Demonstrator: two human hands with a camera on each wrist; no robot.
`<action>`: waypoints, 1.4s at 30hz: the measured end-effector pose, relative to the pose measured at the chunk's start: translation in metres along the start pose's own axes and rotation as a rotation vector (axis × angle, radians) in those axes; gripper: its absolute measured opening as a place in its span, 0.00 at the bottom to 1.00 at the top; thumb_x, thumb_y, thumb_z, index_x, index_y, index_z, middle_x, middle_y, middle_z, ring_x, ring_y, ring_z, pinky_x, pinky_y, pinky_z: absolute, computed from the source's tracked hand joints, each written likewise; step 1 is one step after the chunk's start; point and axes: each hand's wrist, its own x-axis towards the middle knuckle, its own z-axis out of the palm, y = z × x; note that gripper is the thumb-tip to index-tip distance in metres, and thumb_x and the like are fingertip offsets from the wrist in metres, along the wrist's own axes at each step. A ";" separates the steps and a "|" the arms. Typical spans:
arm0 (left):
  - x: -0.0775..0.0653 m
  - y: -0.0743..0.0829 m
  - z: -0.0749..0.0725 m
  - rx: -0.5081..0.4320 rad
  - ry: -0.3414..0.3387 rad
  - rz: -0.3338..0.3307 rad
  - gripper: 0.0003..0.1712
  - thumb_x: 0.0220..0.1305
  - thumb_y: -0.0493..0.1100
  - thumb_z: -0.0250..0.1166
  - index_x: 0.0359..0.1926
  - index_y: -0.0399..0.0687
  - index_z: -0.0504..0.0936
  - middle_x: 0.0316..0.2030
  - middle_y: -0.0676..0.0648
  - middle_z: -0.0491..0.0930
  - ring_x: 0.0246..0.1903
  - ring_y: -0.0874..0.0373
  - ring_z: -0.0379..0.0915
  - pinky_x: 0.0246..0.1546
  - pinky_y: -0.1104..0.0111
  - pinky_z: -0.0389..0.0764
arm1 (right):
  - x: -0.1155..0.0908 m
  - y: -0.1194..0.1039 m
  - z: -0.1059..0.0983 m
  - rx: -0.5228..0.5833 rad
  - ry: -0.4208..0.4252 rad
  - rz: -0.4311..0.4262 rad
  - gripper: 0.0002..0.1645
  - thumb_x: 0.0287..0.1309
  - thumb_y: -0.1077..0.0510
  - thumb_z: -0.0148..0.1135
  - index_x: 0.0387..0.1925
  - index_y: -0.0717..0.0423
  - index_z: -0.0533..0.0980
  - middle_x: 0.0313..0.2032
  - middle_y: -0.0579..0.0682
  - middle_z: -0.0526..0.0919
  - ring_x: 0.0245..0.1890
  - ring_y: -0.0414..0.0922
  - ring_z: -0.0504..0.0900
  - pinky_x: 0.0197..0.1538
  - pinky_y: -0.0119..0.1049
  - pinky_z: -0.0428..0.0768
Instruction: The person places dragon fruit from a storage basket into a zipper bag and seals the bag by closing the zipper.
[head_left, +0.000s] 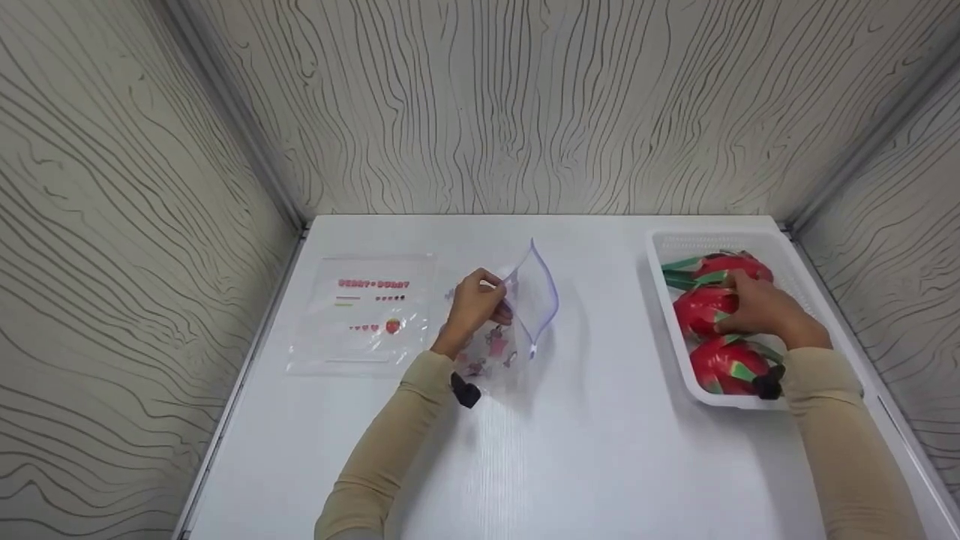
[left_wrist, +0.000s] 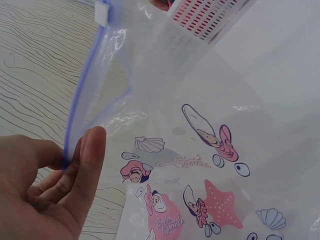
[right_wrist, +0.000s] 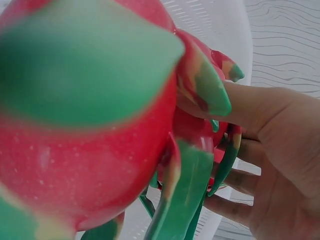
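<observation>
My left hand (head_left: pixel 480 304) pinches the lip of a clear zip bag (head_left: pixel 491 352) with a purple zip edge and a white slider. The bag's mouth gapes toward the right. In the left wrist view, pink starfish and shell prints cover the bag (left_wrist: pixel 250 175), and its rim runs between thumb and fingers. Over at the right, my right hand (head_left: pixel 765 307) grips the middle red dragon fruit (head_left: pixel 697 311) in a white basket (head_left: pixel 679 367). The right wrist view has another dragon fruit (right_wrist: pixel 110 170) large in front, partly hiding the held one.
One dragon fruit (head_left: pixel 739 262) lies behind the held one and another (head_left: pixel 720 364) in front, all within the basket. A second clear bag (head_left: pixel 360 311), with strawberry print, lies flat at the left of the white table (head_left: pixel 600 450). Wood-patterned walls (head_left: pixel 480 112) enclose the back and sides.
</observation>
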 end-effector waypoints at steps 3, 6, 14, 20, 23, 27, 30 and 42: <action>0.000 0.000 0.000 0.006 0.003 -0.006 0.08 0.73 0.36 0.58 0.49 0.35 0.76 0.24 0.45 0.85 0.18 0.58 0.84 0.32 0.53 0.92 | -0.002 0.001 -0.002 0.053 -0.015 0.014 0.54 0.57 0.48 0.79 0.70 0.68 0.56 0.62 0.74 0.72 0.62 0.73 0.73 0.63 0.75 0.76; 0.000 0.000 0.000 0.024 0.011 -0.012 0.08 0.74 0.36 0.59 0.49 0.36 0.77 0.25 0.44 0.86 0.18 0.58 0.84 0.34 0.51 0.92 | -0.001 0.001 -0.004 0.105 -0.026 0.018 0.53 0.57 0.49 0.79 0.69 0.67 0.55 0.62 0.73 0.70 0.62 0.72 0.73 0.62 0.73 0.78; 0.000 0.000 0.000 0.016 -0.009 -0.015 0.08 0.75 0.36 0.59 0.49 0.36 0.77 0.27 0.41 0.88 0.18 0.57 0.85 0.34 0.52 0.92 | -0.002 0.005 -0.003 0.134 -0.028 -0.007 0.52 0.57 0.51 0.79 0.67 0.68 0.55 0.61 0.72 0.71 0.62 0.71 0.74 0.62 0.71 0.80; 0.000 0.000 0.000 0.003 -0.027 0.010 0.08 0.75 0.35 0.58 0.50 0.34 0.77 0.26 0.39 0.88 0.19 0.57 0.86 0.34 0.52 0.92 | -0.004 0.005 -0.005 0.126 -0.003 -0.053 0.49 0.58 0.53 0.79 0.65 0.70 0.56 0.59 0.73 0.72 0.60 0.69 0.75 0.63 0.70 0.80; 0.000 -0.001 0.001 0.010 -0.023 0.003 0.08 0.75 0.35 0.58 0.50 0.35 0.76 0.26 0.40 0.88 0.18 0.57 0.85 0.30 0.58 0.92 | -0.005 0.005 -0.006 0.150 -0.017 -0.026 0.50 0.59 0.53 0.79 0.67 0.68 0.55 0.62 0.73 0.70 0.62 0.70 0.73 0.63 0.69 0.80; 0.000 -0.001 0.001 0.019 -0.015 -0.012 0.07 0.74 0.35 0.59 0.49 0.36 0.76 0.25 0.42 0.87 0.18 0.58 0.84 0.30 0.57 0.92 | -0.008 0.002 -0.010 0.187 -0.034 -0.012 0.52 0.60 0.54 0.79 0.69 0.67 0.53 0.63 0.73 0.69 0.62 0.70 0.73 0.63 0.67 0.82; 0.000 -0.001 0.002 0.008 -0.017 -0.016 0.07 0.74 0.35 0.59 0.49 0.35 0.76 0.25 0.42 0.86 0.17 0.59 0.84 0.33 0.51 0.92 | -0.009 -0.001 -0.013 0.199 -0.042 -0.012 0.52 0.60 0.54 0.79 0.69 0.68 0.52 0.63 0.73 0.68 0.62 0.70 0.73 0.63 0.66 0.82; 0.001 -0.003 0.002 -0.017 -0.016 -0.004 0.07 0.73 0.35 0.59 0.48 0.34 0.76 0.23 0.43 0.86 0.18 0.58 0.84 0.29 0.57 0.92 | -0.007 -0.005 -0.014 0.228 -0.059 0.023 0.57 0.57 0.53 0.80 0.70 0.66 0.48 0.66 0.74 0.64 0.66 0.72 0.69 0.64 0.67 0.80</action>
